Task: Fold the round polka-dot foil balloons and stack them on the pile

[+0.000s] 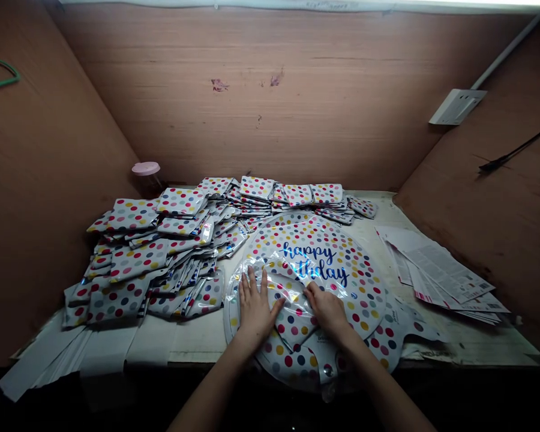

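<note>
Flat foil balloons [364, 294] with coloured dots and blue "happy" lettering lie overlapping at the table's front middle. My left hand [257, 309] rests flat on the top dotted foil, fingers spread. Just right of it, my right hand [326, 309] has its fingers pinched on a folded part of that dotted foil [292, 321]. A short tail of the foil hangs over the table's front edge. Folded dotted foil packets [137, 261] are heaped close by on the left.
More folded packets [297, 195] line the back. Printed sheets [445, 270] lie on the right of the table [198, 343]. White paper strips [58, 354] overhang the front left edge. A pink-lidded jar [146, 174] stands at the back left. Wooden panels enclose three sides.
</note>
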The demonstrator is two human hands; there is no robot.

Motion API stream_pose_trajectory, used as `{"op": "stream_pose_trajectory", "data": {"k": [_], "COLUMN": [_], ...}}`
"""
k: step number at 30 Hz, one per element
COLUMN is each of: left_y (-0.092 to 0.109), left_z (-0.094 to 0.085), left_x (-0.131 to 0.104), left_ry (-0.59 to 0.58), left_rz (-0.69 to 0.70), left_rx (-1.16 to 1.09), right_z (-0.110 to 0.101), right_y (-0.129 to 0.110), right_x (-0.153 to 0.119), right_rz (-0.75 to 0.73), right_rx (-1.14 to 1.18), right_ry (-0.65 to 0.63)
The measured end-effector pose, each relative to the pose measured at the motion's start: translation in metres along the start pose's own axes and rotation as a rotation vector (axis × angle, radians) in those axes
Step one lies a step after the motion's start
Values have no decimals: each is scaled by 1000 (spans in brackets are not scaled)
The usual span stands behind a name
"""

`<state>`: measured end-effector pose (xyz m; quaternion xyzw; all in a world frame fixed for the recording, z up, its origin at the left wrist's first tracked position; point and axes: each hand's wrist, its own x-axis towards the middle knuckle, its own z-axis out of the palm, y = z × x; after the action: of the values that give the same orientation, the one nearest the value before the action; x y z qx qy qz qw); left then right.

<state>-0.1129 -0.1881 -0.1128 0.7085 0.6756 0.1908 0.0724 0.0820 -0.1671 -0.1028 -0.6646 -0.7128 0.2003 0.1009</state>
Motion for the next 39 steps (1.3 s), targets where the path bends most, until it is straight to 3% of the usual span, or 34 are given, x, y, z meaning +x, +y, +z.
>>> {"op": "stream_pose_trajectory", "data": {"k": [3, 7, 9, 10, 12, 15, 17, 20, 23, 26, 31, 34, 36, 37, 39], "left_y": [7, 17, 16, 14, 9, -1, -9, -22, -35, -38, -19, -8, -4, -2, -1], "left_z": [-1, 3, 2, 1, -3, -12, -16, -18, -17, -18, -19, -15, -14, -13, -12], "left_x": [-32, -65, -68, -67, -62, -55, -52, -50, -52, -52, -40, -31, -27, -27, -28], "left_ry": [58, -124, -195, -229, -309, -416, -442, -414, -318, -266, -134, -117, -121, -130, -132], "left_rz": [47, 172, 199, 221, 298, 466, 555, 651, 668, 542, -58, -213, -241, -247, -233], "left_rx": [-25, -25, 9, 23, 34, 18, -9, -118, -300, -463, -525, -481, -454, -446, -417], "right_z": [2, 2, 1, 0, -2, -7, -11, -19, -25, -22, -8, -5, 0, 5, 17], "right_y": [6, 5, 5, 6, 11, 22, 25, 21, 18, 22, 14, -5, -20, -27, -39], "right_x": [-3, -10, -17, -23, -36, -54, -64, -77, -86, -79, -33, -15, -13, -13, -14], "right_rz": [-67, -96, -97, -161, -441, -870, -1004, -1088, -1005, -827, -176, 61, 77, 7, -243], "right_rx": [112, 142, 28, -34, -127, -221, -278, -232, -21, 216, 414, 280, 155, 99, -8], "right_ry": [34, 14, 95, 154, 214, 163, 185, 164, -72, -259, -33, 108, 333, 424, 436]}}
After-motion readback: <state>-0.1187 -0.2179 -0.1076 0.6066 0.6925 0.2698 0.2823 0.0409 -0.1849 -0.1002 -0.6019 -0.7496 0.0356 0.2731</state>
